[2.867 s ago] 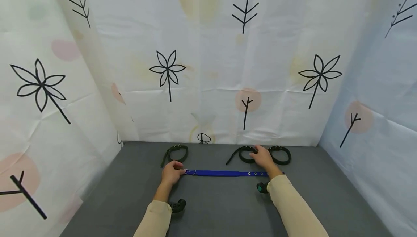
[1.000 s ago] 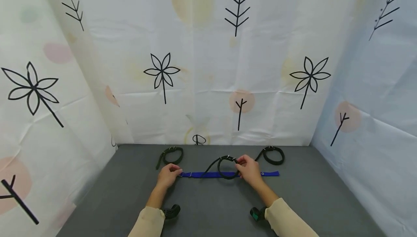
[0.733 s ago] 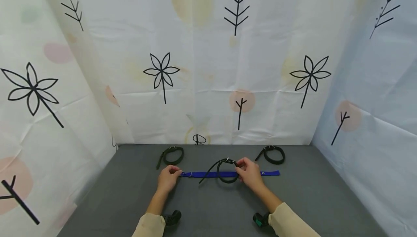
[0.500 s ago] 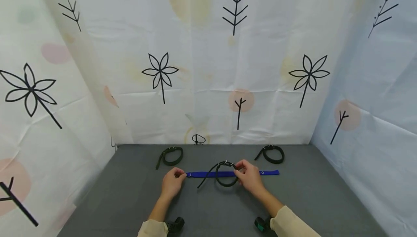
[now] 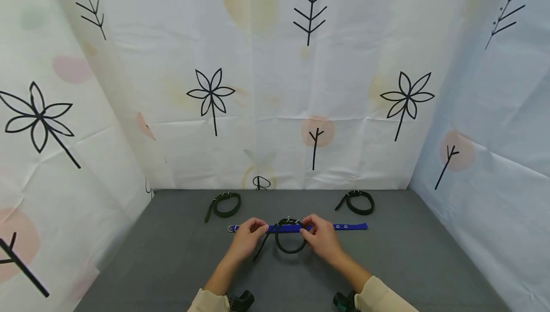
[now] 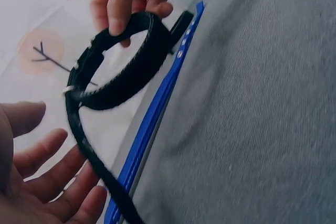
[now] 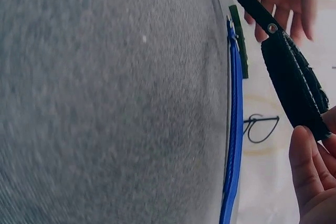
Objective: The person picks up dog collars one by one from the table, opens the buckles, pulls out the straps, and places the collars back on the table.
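Note:
In the head view, my right hand (image 5: 323, 241) pinches a dark buckle collar (image 5: 290, 252), fastened into a ring with a loose tail, above the table. Its thumb and fingertips hold the ring's right side, as the right wrist view also shows. My left hand (image 5: 245, 243) is just left of this collar, near its tail; in the left wrist view its fingers (image 6: 50, 187) are spread apart and grip nothing. A blue collar (image 5: 351, 227) lies stretched flat across the table behind both hands, its metal buckle end (image 5: 233, 228) to the left and its eyelets to the right.
Two more dark looped collars lie near the table's back edge, a left one (image 5: 222, 215) and a right one (image 5: 362, 213). Patterned white fabric (image 5: 266, 88) walls in the back and both sides of the grey table (image 5: 172, 259). Dark devices sit at both wrists.
My right hand has picked up the dark collar from the back and brought it forward and left, over the blue collar. My left hand has left the blue collar's buckle end and moved right.

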{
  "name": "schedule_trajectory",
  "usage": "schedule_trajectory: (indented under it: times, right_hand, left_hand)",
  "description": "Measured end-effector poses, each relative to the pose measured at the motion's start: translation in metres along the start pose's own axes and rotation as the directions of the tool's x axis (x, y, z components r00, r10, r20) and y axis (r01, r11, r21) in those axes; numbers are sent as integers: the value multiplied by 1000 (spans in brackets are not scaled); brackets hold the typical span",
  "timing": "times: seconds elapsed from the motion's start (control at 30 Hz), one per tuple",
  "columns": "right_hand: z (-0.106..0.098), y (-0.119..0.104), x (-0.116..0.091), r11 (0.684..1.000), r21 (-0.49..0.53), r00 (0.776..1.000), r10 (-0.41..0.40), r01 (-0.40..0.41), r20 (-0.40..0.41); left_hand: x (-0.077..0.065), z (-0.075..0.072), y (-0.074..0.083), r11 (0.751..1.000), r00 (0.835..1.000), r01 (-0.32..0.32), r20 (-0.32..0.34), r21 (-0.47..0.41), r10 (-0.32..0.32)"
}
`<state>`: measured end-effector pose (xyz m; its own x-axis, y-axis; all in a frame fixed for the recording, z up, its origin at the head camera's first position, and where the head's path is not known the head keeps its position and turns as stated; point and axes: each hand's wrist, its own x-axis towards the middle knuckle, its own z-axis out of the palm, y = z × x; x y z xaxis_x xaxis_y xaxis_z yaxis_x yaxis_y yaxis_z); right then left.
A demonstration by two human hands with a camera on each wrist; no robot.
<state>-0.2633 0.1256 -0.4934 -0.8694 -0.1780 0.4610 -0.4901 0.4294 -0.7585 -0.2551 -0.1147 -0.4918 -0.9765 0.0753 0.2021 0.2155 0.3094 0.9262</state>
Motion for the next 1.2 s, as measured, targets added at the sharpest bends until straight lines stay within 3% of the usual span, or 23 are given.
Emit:
schedule_trajectory:
  times: [0.1, 0.2, 0.37, 0.5, 0.9, 1.0, 1.2]
  right_hand:
    - [2, -4, -1, 997, -22, 997, -77, 77, -9]
    - [5, -6, -3, 987, -35, 987, -157, 156, -26]
    - [7, -8, -5, 973, -66, 972, -226, 223, -57]
    - [9, -9, -6, 955, -85, 953, -292, 285, -83]
    - [10, -11, -9, 961, -75, 955, -272, 265, -116]
    - [10, -11, -11, 962, -73, 956, -269, 262, -116]
    - [10, -12, -12, 968, -74, 963, -247, 240, -107]
  left_hand:
    - [-4, 1, 17, 996, 997, 37, 70, -79, -31]
    - [-5, 1, 24, 982, 989, 88, 132, -167, -66]
    - [-1, 4, 16, 965, 971, 157, 211, -209, -113]
    - [-1, 6, 12, 960, 955, 177, 272, -216, -115]
    - [-3, 10, 13, 916, 925, 251, 357, -313, -132]
    - [-3, 11, 15, 908, 924, 242, 367, -341, -108]
    - [-4, 12, 21, 921, 934, 198, 348, -335, -74]
